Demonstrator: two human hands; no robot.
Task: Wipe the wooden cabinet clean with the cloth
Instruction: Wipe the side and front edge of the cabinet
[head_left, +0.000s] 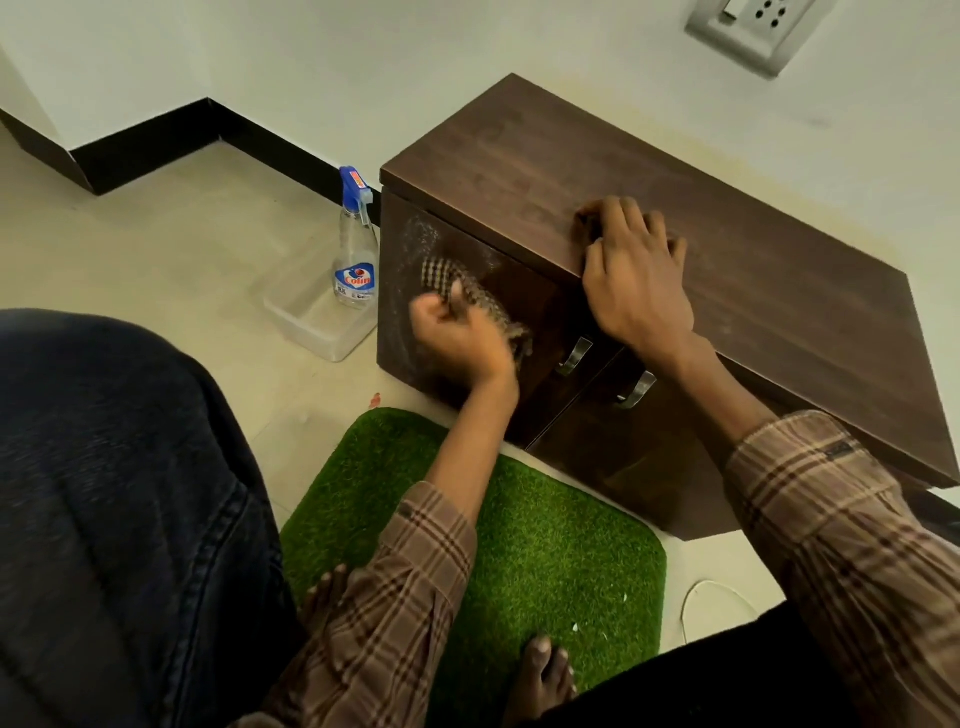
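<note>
Wiping the left door of the wooden cabinet (753, 249): the left hand (460, 343) is gripping the checked cloth (441, 275), fingers curled round it, pressing it onto the hazy, spray-speckled patch. The right hand (636, 275) is lying on the top's front edge, fingers relaxed and holding nothing, likely bracing the crouch. A spray bottle (356, 260) is standing in a clear tray (322, 338) just beside the cabinet, probably for reach.

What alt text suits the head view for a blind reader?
A person's left hand holds a checked cloth against the front of a wooden cabinet while the right hand rests on its top. A spray bottle stands beside it.
</note>
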